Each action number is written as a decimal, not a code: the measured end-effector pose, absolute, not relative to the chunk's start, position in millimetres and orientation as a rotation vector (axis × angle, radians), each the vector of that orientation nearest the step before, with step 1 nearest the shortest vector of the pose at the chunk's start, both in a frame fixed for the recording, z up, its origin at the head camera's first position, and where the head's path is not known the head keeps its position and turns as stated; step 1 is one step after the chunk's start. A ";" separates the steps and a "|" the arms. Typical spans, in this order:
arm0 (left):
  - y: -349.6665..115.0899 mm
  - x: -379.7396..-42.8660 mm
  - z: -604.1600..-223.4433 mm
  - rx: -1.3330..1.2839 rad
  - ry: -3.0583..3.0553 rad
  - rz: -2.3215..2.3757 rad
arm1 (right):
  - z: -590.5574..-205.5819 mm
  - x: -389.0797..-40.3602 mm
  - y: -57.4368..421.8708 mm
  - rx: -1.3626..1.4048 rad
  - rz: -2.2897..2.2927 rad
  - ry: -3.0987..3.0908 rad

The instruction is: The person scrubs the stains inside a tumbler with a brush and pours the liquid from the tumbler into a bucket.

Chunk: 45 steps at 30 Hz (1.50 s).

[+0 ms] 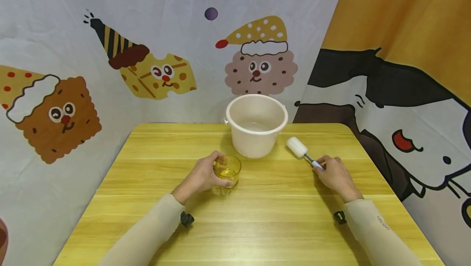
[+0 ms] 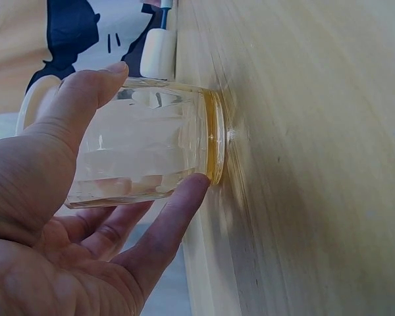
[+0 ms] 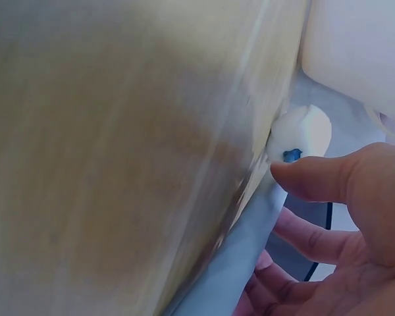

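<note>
My left hand (image 1: 203, 172) is around a yellow-tinted drinking glass (image 1: 232, 171), which stands upright on the table. In the left wrist view the thumb (image 2: 95, 89) lies along one side of the glass and the fingers (image 2: 174, 224) along the other, one fingertip close to its base. My right hand (image 1: 335, 174) pinches the pale handle (image 3: 240, 243) of a bottle brush with a white sponge head (image 1: 296, 146). The brush lies low over the table, its head pointing away to the left. Part of the handle is hidden under the hand.
A white bucket (image 1: 256, 131) stands at the back of the wooden table (image 1: 257, 225), between the two hands and beyond them. Right behind the table hangs a cloth (image 1: 176, 110) printed with cartoon figures. The sponge head lies close to the bucket's right side.
</note>
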<state>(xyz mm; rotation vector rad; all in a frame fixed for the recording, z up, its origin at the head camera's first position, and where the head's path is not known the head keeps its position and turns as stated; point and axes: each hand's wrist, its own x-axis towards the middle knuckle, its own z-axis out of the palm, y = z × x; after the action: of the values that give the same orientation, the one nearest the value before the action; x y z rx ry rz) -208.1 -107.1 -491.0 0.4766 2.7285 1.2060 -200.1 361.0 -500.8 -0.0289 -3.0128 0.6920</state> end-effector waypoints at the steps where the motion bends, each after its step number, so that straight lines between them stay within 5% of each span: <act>1: -107.1 -208.1 -490.8 0.481 2.730 1.204 | -500.4 -199.9 360.4 -0.036 0.683 -3.014; 45: -105.5 -205.6 -491.2 0.462 2.748 1.194 | -484.2 -224.3 307.1 0.330 0.604 -2.572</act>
<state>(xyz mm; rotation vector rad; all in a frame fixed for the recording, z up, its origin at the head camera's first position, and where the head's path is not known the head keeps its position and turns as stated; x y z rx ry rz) -205.6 -105.5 -491.2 0.4622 2.7476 1.1937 -224.3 307.1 -484.2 0.3301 -2.5725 0.6038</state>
